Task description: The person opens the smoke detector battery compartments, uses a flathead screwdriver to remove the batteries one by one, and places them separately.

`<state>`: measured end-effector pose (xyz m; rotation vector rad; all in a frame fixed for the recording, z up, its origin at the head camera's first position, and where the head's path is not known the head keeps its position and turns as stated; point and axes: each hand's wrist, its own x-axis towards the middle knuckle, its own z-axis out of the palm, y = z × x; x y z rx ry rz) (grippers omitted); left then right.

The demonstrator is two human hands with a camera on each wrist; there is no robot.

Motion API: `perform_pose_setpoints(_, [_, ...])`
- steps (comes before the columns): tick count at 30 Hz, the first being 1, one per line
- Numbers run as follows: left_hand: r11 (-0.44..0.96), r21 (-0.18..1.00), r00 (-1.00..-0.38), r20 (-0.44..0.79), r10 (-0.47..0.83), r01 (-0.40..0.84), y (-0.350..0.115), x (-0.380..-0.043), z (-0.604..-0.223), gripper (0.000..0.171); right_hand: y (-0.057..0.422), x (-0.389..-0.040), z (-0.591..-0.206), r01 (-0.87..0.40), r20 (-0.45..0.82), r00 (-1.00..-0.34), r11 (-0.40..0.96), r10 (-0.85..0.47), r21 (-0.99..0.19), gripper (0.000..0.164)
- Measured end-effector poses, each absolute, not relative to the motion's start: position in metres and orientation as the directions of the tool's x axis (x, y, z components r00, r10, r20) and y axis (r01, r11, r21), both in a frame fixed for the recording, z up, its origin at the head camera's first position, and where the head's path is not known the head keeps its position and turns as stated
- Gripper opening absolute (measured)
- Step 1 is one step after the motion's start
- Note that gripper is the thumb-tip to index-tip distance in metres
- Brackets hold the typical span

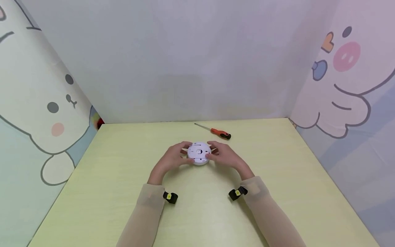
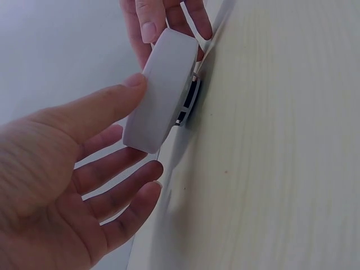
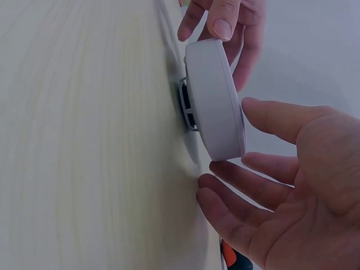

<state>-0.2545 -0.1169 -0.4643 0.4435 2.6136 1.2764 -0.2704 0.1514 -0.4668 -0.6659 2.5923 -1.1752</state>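
A round white smoke detector (image 1: pixel 199 148) is held between both hands near the middle of the table, its flat, marked back turned upward. My left hand (image 1: pixel 173 157) grips its left edge, with the thumb at the near rim and fingers round the side. From the opposite side, my right hand (image 1: pixel 227 156) holds it, thumb tip over the top edge. The left wrist view shows the smooth side wall of the detector (image 2: pixel 160 93) and a dark slotted vent on the face toward the table. In the right wrist view, fingertips touch the lower rim of the detector (image 3: pixel 214 107).
Behind the detector lies a screwdriver (image 1: pixel 220 133) with an orange and black handle, its shaft pointing left. The pale wooden table (image 1: pixel 108 192) meets a plain wall (image 1: pixel 191 61) at the back. Cartoon-printed sheets (image 1: pixel 55 85) hang at both sides.
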Motion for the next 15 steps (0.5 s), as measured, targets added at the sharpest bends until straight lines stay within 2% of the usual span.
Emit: perform_pose_setpoints(15, [0.587,0.792,-0.939,-0.053,0.34,0.168,-0.1153,-0.252,-0.4625,0.069,0.1502,-0.267,-0.4659,-0.306,-0.01,-0.875,0.57,-0.484,-0.762,0.06])
